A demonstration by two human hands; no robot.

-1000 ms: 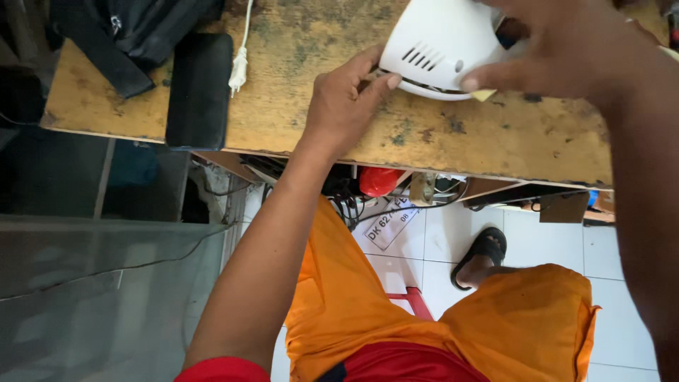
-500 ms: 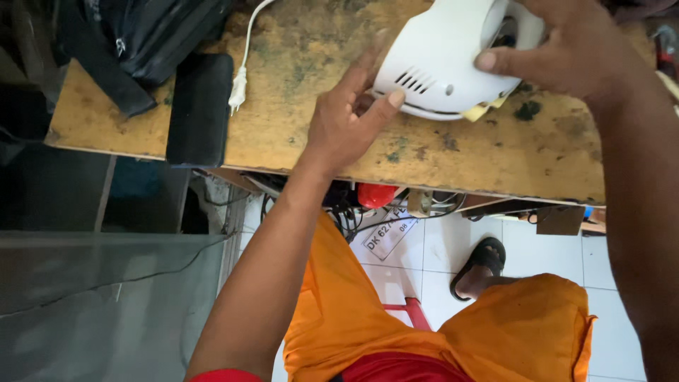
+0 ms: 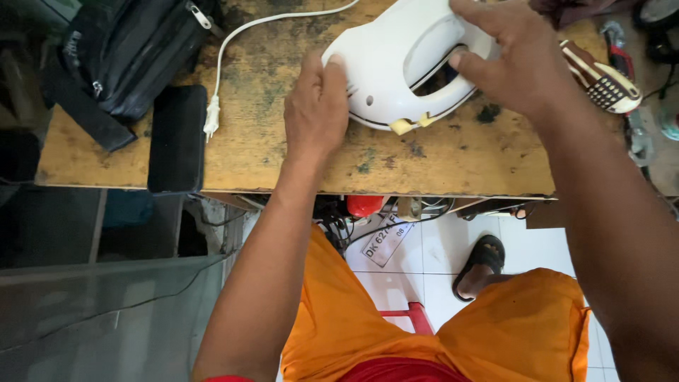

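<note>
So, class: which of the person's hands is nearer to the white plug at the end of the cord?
Left. The left hand rests on the near end of the white appliance, just right of the plug. The right hand grips the appliance's handle, farther right.

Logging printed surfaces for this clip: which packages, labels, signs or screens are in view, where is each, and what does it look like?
Plate-shaped sign: under the workbench edge on the tiled floor, tilted; white rectangle with dark characters.
Phone-like slab: on the workbench's left end, overhanging the edge; black rounded rectangle, its face dark.
Small label: on the black bag at top left; pale print, too small to make out.
No packages in view.
</note>
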